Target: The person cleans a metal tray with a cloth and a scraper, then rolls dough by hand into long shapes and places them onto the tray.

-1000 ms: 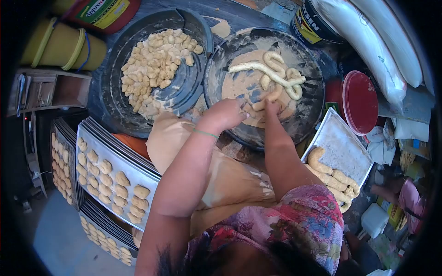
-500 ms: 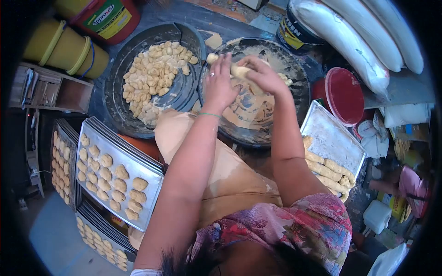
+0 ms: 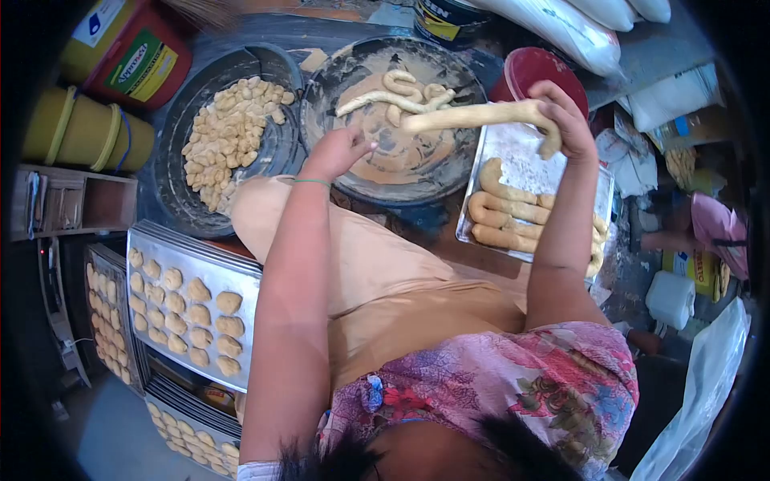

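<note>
My right hand [image 3: 565, 124] is raised over the red tub, its fingers wrapped round one end of a thick dough rope [image 3: 473, 117]. The rope stretches left over the rim of a round black basin [image 3: 321, 88]. Thinner, curled dough strips [image 3: 385, 98] lie in that floured basin. At the basin's lower left edge is my left hand [image 3: 341, 152], fingers apart and nothing in them. Under my right forearm, a metal tray [image 3: 489, 144] holds several thick dough rolls [image 3: 505, 208].
A second black basin [image 3: 172, 132] holds many small dough pieces [image 3: 233, 132]. Stacked trays [image 3: 241, 276] with dough balls stand at the lower left. A red tub [image 3: 521, 72], buckets [image 3: 84, 132] and white sacks [image 3: 553, 32] surround the work area. Part of another person [image 3: 718, 232] shows at right.
My right hand has moved right and up from the basin with a long dough rope. My left hand has pulled back to the basin's edge. The view has shifted to the right.
</note>
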`<state>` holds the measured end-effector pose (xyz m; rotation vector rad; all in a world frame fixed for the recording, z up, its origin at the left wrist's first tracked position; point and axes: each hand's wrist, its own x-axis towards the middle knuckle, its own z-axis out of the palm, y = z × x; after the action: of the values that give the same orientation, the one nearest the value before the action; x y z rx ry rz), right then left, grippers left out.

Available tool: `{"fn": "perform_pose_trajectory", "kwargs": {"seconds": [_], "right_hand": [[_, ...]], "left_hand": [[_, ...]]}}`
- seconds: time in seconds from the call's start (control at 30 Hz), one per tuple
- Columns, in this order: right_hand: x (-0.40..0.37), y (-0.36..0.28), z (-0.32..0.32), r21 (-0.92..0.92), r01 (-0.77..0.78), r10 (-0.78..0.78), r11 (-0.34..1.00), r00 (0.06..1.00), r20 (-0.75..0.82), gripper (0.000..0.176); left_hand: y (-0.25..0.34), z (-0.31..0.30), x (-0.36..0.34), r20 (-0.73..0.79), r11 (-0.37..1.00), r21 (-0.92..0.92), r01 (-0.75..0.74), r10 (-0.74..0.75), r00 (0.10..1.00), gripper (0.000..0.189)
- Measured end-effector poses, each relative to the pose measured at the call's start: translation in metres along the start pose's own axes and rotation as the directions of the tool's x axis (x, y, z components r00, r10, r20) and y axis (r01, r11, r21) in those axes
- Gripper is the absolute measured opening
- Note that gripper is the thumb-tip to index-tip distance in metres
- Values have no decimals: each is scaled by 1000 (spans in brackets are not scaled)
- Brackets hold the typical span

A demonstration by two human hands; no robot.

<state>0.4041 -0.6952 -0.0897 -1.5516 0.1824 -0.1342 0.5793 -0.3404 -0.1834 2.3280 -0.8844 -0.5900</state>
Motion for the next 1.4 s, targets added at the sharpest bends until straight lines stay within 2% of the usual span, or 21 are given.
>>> {"fn": "perform_pose_trajectory", "kwargs": {"seconds": [0.07,0.1,0.13,0.17,0.2,0.23,0.3,0.37,0.43,0.53,0.63,0.77,0.83,0.9,0.93,1.03,1.07,1.17,1.23,1.3,1.4], "right_hand": [[-31,15,-51,-12,-139,139,990,990,28,22],[-44,36,-79,-194,-245,237,950,969,-64,25],[-62,67,-106,-423,-372,308,826,927,-214,30],[-72,71,-114,-767,-490,471,413,836,-281,36],[-80,99,-137,-753,-572,615,325,733,-291,39],[-86,113,-143,-705,-626,574,334,728,-374,46],[-92,118,-117,-806,-359,133,471,932,-337,52],[-76,124,-90,-828,-129,-70,546,978,-199,56],[-55,117,-57,-692,-192,37,696,972,-232,53],[-26,135,-47,-744,-327,260,583,942,-210,51],[-27,123,-50,-706,-271,534,654,827,178,49],[-53,106,-45,-328,-307,322,893,947,-9,53],[-64,106,-67,-626,-243,205,741,969,-134,58],[-76,95,-74,-757,-397,452,519,879,-152,56],[-75,105,-80,-779,-328,461,534,886,-57,47],[-75,110,-64,-724,-449,502,524,849,-163,42],[-73,121,-73,-719,-389,483,576,871,-84,39],[-78,117,-98,-681,-402,294,612,915,-276,42],[-81,117,-115,-797,-423,104,432,901,-422,45],[-86,140,-139,-851,-502,455,155,801,-389,49],[-77,129,-133,-788,-604,561,117,695,-450,50]], "left_hand": [[-1,1,-5,81,997,-43,63,-59,995,35],[-2,3,-6,93,991,-70,118,-111,989,39],[-4,3,-5,99,981,-96,170,-161,982,42],[-8,3,-3,100,982,-85,171,-162,982,42],[-15,6,-2,106,982,-73,174,-165,981,42],[-20,10,-2,116,983,-60,176,-168,979,42],[-29,18,2,183,978,-34,204,-195,964,41],[-28,20,0,221,973,-21,230,-220,950,41],[-24,20,-2,220,967,-31,252,-239,946,42],[-8,8,-11,219,946,-54,321,-302,928,42],[-29,13,-11,135,969,-135,207,-188,973,36],[-37,13,-12,163,953,-110,281,-261,951,41],[-36,12,-14,179,950,-92,299,-279,943,42],[-35,11,-15,193,949,-96,302,-279,941,42],[-34,11,-15,198,949,-99,300,-277,940,42],[-33,11,-13,169,952,-82,296,-279,945,43],[-34,12,-13,174,954,-89,286,-267,948,43],[-34,12,-12,202,951,-98,294,-270,941,43],[-22,5,-17,239,931,-92,353,-324,915,43],[-28,9,-16,204,948,-107,299,-274,940,42],[-29,5,-19,153,963,-87,256,-241,958,41]]}}
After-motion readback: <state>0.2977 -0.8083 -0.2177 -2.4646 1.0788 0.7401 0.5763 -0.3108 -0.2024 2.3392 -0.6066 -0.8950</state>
